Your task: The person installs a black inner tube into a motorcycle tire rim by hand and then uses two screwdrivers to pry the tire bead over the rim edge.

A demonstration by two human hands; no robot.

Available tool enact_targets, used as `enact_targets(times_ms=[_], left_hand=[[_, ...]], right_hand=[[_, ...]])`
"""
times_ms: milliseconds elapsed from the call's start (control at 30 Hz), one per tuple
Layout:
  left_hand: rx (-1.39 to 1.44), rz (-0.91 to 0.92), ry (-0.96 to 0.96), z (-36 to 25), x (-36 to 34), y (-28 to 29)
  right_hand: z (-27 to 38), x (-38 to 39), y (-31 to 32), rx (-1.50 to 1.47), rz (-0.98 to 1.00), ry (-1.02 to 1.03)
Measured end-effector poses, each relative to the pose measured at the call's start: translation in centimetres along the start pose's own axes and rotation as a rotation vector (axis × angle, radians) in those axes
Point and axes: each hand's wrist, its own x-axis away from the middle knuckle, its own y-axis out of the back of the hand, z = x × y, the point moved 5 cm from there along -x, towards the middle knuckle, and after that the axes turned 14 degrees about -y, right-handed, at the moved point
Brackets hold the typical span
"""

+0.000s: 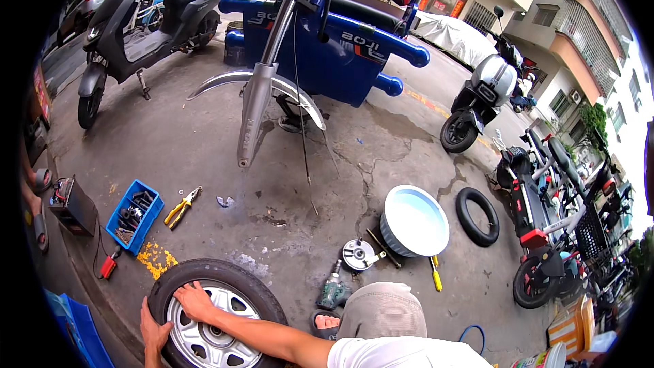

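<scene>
A black tire on a silver spoked rim fills the bottom left, by my sandalled foot. My right hand rests on the upper left of the tire, its fingers apart and slightly bent. My left hand touches the tire's outer left side with fingers stretched upward. Close by are a green drill, a metal hub part, a thin rod, a white basin, a yellow-handled tool and yellow pliers.
A blue three-wheeler lacks its front wheel. Scooters stand around. An inner tube lies right. Left are a blue parts bin, a battery and another person's sandalled feet. Buckets sit lower right.
</scene>
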Motion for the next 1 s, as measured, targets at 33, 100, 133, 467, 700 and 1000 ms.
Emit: enact_targets(times_ms=[33,100,133,467,700,1000], left_hand=[[0.004,-0.007,-0.038,0.0,-0.1,0.2],[-0.012,0.011,0.019,0.5,0.6,0.7],[-0.027,0.007,0.036,0.9,2.3,2.0],[-0.145,0.040,0.051,-0.9,-0.4,-2.4],[-0.450,0.506,0.331,-0.2,-2.4,10.8],[-0.132,-0.137,0.353,-3.0,-3.0,7.6]], right_hand=[[0.1,-0.4,-0.4,0.014,0.145,-0.031],[1.2,-0.1,0.1,-0.018,0.105,-0.018],[2.8,0.4,-0.8,-0.035,0.105,-0.001],[-3.1,-1.1,-0.1,0.105,0.149,-0.102],[1.9,-1.3,-2.6,0.097,0.213,-0.032],[-2.5,-2.7,-5.0,0.054,0.275,-0.099]])
